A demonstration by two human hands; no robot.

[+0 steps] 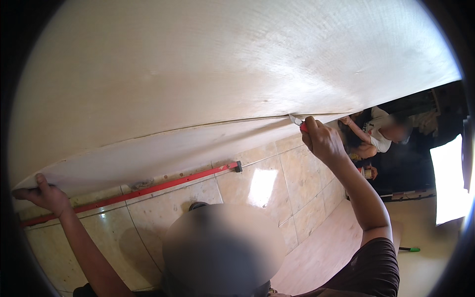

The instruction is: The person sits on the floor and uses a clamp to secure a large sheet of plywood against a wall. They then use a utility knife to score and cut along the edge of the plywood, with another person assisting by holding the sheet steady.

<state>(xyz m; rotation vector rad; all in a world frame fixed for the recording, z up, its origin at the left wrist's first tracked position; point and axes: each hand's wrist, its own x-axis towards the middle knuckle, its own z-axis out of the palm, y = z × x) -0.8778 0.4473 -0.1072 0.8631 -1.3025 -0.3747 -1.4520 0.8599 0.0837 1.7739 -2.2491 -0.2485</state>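
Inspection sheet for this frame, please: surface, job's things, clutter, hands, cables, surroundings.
Surface: glossy beige tiled floor, with a pale board lying on it lower right.
Job's things: large pale plywood sheet fills the upper view; a thin strip runs below a cut line along its lower edge; red-handled utility knife at that line.
Clutter: long red straightedge on the floor; green-tipped tool at right.
Hands: left hand grips the sheet's lower left edge; right hand holds the knife.
Cables: nothing seen.
Surroundings: another person crouches at right; bright opening far right; dark area behind.
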